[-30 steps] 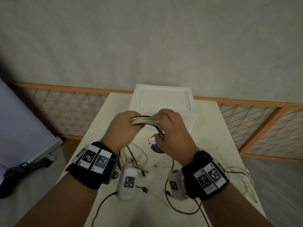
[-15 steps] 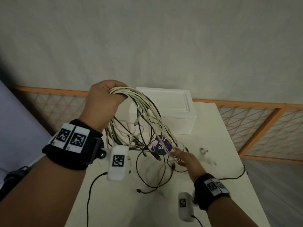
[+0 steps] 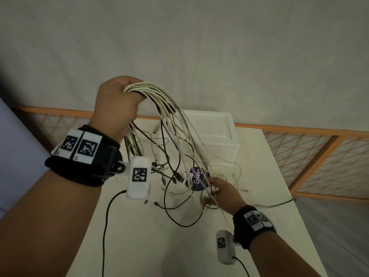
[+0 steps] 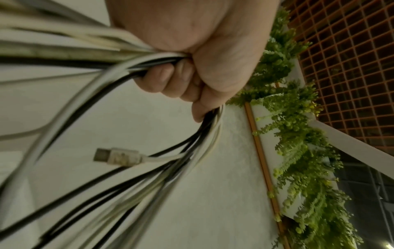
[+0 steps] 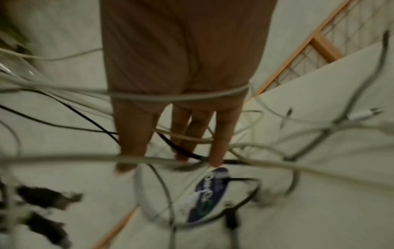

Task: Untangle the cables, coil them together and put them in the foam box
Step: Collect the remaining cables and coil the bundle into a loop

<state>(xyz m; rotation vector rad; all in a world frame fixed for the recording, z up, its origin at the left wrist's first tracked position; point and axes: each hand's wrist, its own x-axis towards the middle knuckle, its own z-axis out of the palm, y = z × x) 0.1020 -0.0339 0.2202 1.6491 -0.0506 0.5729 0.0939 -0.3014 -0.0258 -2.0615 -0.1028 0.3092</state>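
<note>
My left hand [image 3: 121,98] is raised high above the table and grips a thick bundle of white and black cables [image 3: 159,100] in a fist [image 4: 183,70]. The strands hang down in a long arc to the table, and a white USB plug [image 4: 117,157] dangles from them. My right hand [image 3: 214,189] is low near the table with straight fingers [image 5: 132,134] pushed in among the hanging strands, which run across and between them. The white foam box [image 3: 217,136] stands behind with its lid on.
A round purple label [image 3: 196,178] lies on the white table [image 3: 159,252] under the strands, beside loose black cable loops [image 3: 179,218]. An orange lattice fence [image 3: 319,156] runs behind the table. Green plants [image 4: 298,151] show in the left wrist view.
The hands were together on the bundle in front of the box. The left hand has lifted the bundle high, and the right hand has dropped down along the strands to the table.
</note>
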